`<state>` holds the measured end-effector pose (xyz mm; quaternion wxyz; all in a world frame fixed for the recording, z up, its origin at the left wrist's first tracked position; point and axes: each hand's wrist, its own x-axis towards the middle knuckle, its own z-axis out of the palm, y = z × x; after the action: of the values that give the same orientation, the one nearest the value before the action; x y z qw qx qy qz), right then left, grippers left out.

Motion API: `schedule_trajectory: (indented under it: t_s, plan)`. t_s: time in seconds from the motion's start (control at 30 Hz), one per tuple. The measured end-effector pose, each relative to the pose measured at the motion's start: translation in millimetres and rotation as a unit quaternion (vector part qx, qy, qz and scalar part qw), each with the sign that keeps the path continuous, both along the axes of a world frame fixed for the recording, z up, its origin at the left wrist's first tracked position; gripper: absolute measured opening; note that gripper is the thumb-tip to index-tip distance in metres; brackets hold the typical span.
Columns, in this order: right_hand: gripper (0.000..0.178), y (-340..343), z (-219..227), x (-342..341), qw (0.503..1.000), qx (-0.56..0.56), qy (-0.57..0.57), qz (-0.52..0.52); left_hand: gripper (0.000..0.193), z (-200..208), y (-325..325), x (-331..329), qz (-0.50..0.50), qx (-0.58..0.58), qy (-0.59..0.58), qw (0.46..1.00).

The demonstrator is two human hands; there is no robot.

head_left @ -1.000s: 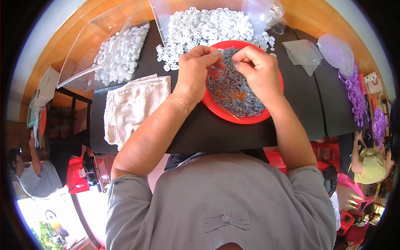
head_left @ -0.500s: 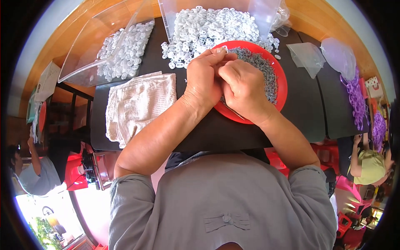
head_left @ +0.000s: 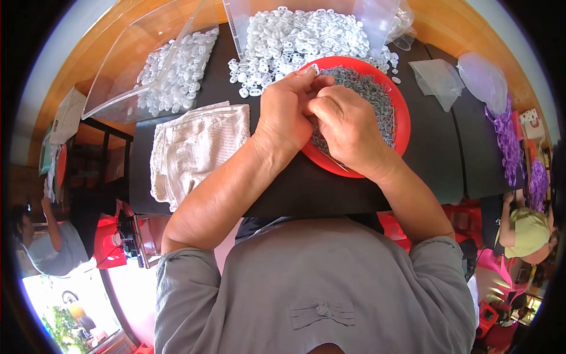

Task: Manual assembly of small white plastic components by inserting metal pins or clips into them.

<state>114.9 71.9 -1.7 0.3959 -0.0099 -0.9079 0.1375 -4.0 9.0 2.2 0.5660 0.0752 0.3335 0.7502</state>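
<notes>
My left hand point(head_left: 286, 109) is closed, with a small white oval plastic piece point(head_left: 315, 69) pinched at the thumb and fingertips. Close against it, my right hand point(head_left: 351, 127) has its fingers curled in a pinch. What lies between those fingers is hidden. Below the right hand a thin brownish stick point(head_left: 337, 163) shows; whether the hand grips it cannot be seen. Both hands are above the left part of a round red tray point(head_left: 402, 127), which holds many small grey pieces point(head_left: 359, 85).
White oval pieces point(head_left: 300, 35) heap in and before a clear bin point(head_left: 380, 26). More fill a tilted clear box point(head_left: 127, 65) at the left. A folded cream cloth point(head_left: 200, 144), plastic bags point(head_left: 436, 79) and purple strands point(head_left: 507, 141) lie around. People sit at both sides.
My right hand has shifted slightly away from the left fingertips, and the left fingers have opened a little around the white piece. The view has moved slightly.
</notes>
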Motion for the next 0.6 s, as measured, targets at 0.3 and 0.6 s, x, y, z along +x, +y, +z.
schedule_trajectory:
  t_s: [0.3,0.6]
  plan:
    - [0.018,-5.4,3.8,-0.3,1.000,-0.010,0.010,0.002,0.021,-5.2,2.1,-1.0,0.004,0.003,-0.014,1.000]
    - [0.017,-1.4,-3.1,-0.8,0.996,-0.091,-0.019,0.015,0.013,-5.5,2.4,-3.2,-0.013,-0.007,-0.040,0.999]
